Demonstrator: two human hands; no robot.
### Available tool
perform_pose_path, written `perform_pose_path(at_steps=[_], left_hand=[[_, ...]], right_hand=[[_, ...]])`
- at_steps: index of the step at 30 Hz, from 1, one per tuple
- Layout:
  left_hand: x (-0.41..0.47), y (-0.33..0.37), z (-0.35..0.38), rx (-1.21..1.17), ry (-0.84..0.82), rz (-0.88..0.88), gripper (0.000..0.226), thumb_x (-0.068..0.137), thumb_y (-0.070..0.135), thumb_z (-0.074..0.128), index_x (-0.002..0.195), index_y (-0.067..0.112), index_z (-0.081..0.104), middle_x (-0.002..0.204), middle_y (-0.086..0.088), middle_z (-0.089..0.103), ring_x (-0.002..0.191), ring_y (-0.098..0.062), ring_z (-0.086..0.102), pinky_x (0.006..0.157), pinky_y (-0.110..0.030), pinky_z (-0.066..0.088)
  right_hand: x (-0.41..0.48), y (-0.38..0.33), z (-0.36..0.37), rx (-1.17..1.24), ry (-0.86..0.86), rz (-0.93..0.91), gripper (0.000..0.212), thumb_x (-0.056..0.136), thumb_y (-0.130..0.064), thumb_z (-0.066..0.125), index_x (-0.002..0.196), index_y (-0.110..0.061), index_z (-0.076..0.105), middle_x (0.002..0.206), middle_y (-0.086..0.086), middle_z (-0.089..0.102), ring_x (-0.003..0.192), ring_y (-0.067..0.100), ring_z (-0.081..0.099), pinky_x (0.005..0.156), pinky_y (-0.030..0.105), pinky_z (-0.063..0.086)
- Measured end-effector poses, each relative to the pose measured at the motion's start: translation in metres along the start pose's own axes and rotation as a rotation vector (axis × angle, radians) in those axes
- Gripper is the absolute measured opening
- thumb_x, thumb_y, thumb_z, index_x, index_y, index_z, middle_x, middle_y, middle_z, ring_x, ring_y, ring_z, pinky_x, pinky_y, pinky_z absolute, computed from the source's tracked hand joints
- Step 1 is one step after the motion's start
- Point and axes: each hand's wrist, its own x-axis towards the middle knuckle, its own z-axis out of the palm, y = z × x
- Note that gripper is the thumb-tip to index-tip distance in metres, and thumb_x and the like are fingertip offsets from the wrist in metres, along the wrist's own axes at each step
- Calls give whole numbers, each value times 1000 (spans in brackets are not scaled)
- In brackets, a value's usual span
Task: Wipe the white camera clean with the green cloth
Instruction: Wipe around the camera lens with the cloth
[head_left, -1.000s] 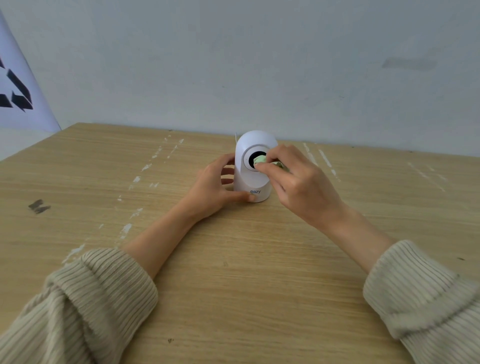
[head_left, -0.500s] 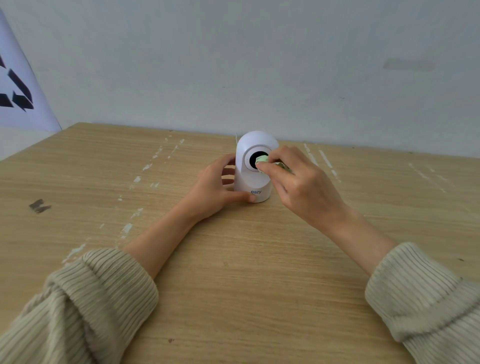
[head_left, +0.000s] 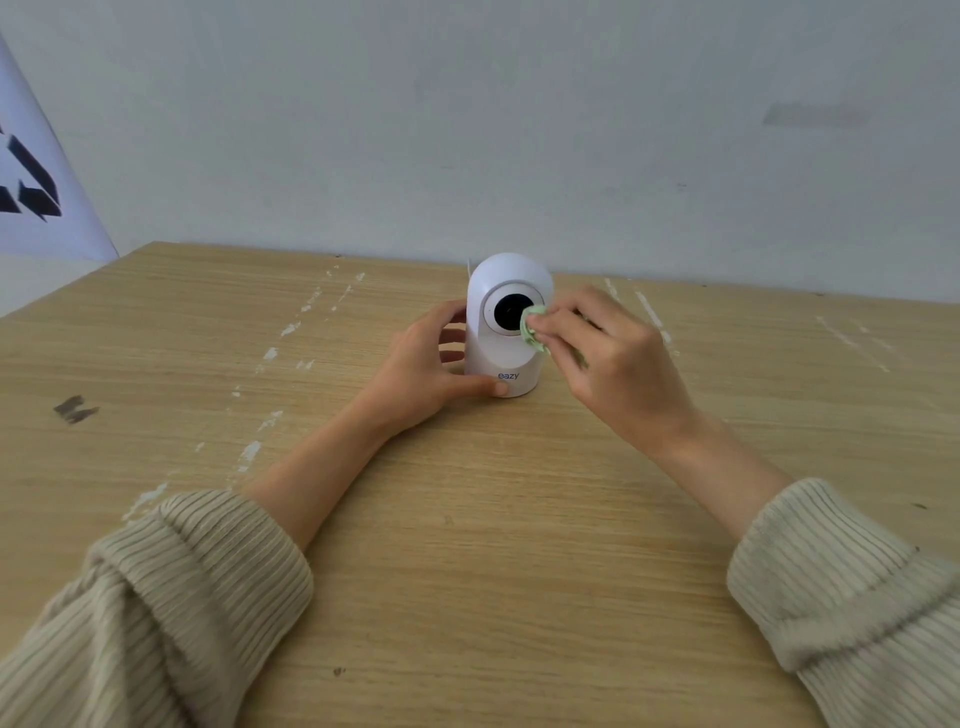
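Observation:
The white camera (head_left: 501, 286) stands upright on the wooden table (head_left: 467, 545), its round black lens facing me. My left hand (head_left: 423, 371) grips its base from the left, thumb pressed on the front by the logo. My right hand (head_left: 618, 364) pinches the small bunched green cloth (head_left: 532, 325) and presses it against the right edge of the lens ring. Most of the cloth is hidden under my fingers.
A pale wall rises just behind the table's far edge. A white sheet with black marks (head_left: 36, 192) leans at the far left. White paint scuffs and a dark smudge (head_left: 72, 408) mark the tabletop.
The cloth has slid from the centre of the lens to its right rim, uncovering the black lens. My left hand keeps the same hold on the base.

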Motion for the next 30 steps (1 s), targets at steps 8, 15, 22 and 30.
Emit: perform_pose_path(at_steps=[8,15,22,30], left_hand=[[-1,4,1,39,18,23,77,53,19,91,119,27,52,120,2,63,110,-11,61,88,-23,54],[-3,5,0,72,11,49,78,56,23,90,125,20,53,117,4,64,107,-8,62,88,-24,54],[-2,5,0,73,-1,54,79,54,23,90,124,19,53,116,6,65,107,-7,62,85,-17,53],[-3,3,-10,-50,-150,-24,90,57,1,88,135,16,45,132,3,55,119,-8,57,90,-22,53]], right_hand=[[-7,-4,13,-44,-109,-91,18,71,14,69,85,2,69,81,13,63,73,28,62,54,35,55],[-1,-20,21,-154,-148,-153,21,78,9,48,81,1,67,81,13,64,72,26,61,52,33,53],[0,-18,16,-103,-184,-213,29,86,2,39,84,-1,68,81,10,64,72,24,59,54,30,52],[-10,1,11,-37,-240,-268,21,83,10,51,89,0,69,84,11,64,74,26,57,55,36,53]])
